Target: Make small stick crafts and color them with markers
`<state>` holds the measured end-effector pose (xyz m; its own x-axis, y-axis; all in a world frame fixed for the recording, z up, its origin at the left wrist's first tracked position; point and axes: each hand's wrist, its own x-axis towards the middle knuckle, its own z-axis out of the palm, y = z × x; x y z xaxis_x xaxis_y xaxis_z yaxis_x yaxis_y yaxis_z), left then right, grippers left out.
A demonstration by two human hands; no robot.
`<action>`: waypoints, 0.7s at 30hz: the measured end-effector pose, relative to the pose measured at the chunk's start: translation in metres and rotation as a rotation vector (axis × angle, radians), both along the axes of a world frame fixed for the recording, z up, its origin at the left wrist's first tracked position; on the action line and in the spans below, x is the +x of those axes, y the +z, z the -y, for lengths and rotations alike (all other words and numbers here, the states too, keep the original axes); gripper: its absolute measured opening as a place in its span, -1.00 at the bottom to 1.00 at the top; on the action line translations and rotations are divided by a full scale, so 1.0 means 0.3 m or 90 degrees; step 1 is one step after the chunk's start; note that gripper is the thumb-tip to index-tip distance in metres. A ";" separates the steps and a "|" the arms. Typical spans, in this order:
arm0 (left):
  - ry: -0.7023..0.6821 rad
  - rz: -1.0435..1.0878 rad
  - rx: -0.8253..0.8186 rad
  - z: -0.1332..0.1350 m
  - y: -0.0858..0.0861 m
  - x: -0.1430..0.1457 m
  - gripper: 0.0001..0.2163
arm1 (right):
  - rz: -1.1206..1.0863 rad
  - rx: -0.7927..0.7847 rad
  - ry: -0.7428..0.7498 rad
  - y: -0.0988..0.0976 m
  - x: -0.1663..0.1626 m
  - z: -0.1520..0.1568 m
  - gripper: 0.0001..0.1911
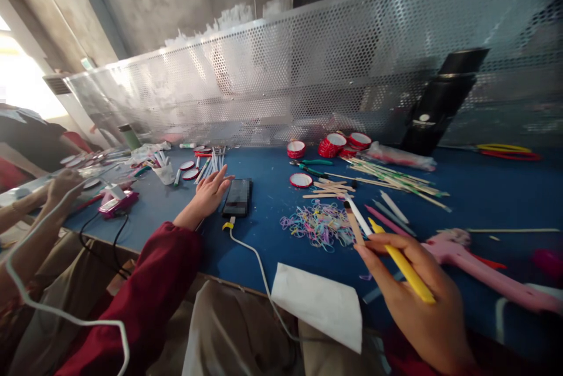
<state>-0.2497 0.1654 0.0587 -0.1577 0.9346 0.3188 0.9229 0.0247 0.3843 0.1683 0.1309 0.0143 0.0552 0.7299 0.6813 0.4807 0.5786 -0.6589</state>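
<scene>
My left hand (210, 193) is stretched out with its fingers apart, beside a black phone (237, 197) on the blue table. A charging cable (257, 256) runs from the phone's near end. My right hand (417, 294) pinches a flat wooden stick (355, 226) with a dark tip and has a yellow marker (407, 267) between its fingers. A white pen (360, 216) is right beside the stick; I cannot tell whether it is held too. Small pastel rubber bands (319, 223) lie in a loose heap left of this hand.
Red tape rolls (333, 144), teal-handled pliers (314, 166), wooden sticks (396, 179) and a pink glue gun (479, 261) are spread about. A black bottle (444, 100) stands against the perforated metal screen (281, 77). White paper (319, 305) overhangs the near edge. Another person's hands (61, 191) are at left.
</scene>
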 end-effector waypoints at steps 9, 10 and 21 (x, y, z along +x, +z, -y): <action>-0.014 0.027 0.071 0.063 0.046 0.032 -0.46 | -0.003 0.005 -0.001 0.007 -0.003 0.006 -0.66; -0.014 0.034 0.099 0.073 0.051 0.043 -0.46 | 0.000 0.007 -0.001 0.008 -0.004 0.006 -0.66; -0.286 0.182 0.108 0.241 0.061 0.608 -0.74 | -0.028 -0.030 -0.002 0.024 -0.025 0.002 -0.61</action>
<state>-0.0672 0.0932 0.0770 0.1423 0.8689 0.4741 0.6869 -0.4315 0.5848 0.1609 0.1302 0.0215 0.0863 0.7613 0.6426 0.4519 0.5449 -0.7063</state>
